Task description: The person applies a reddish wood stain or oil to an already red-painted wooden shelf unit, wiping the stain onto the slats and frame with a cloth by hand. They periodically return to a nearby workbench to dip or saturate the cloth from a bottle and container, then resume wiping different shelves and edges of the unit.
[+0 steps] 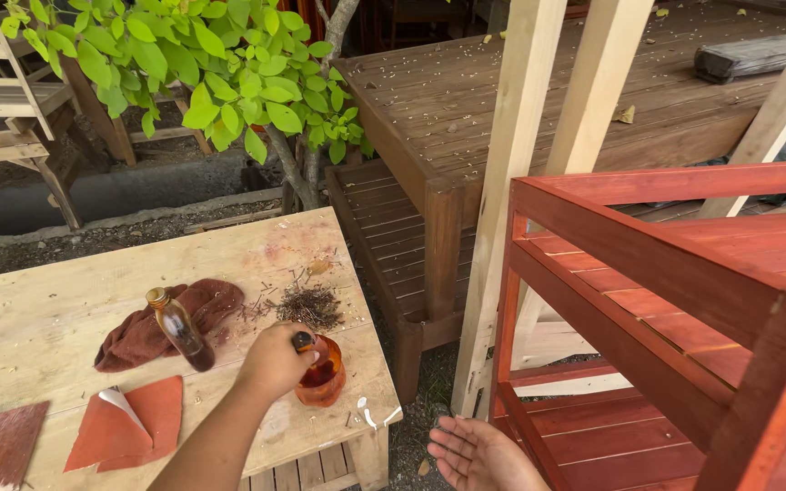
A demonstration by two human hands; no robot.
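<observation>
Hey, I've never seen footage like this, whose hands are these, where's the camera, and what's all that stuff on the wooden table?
There is no machine here: the one picture comes from a camera worn on a person's head, looking down at their own two bare hands. The left hand grips a dark handle standing in an orange cup of reddish liquid; what the handle belongs to is hidden. The right hand is open, palm up, holding nothing, beside a red-stained wooden frame. On the pale wooden table lie a brown cloth with a small bottle of dark liquid leaning on it, orange sandpaper sheets, and a heap of dark shavings. Behind stand a leafy shrub and a brown wooden deck.
</observation>
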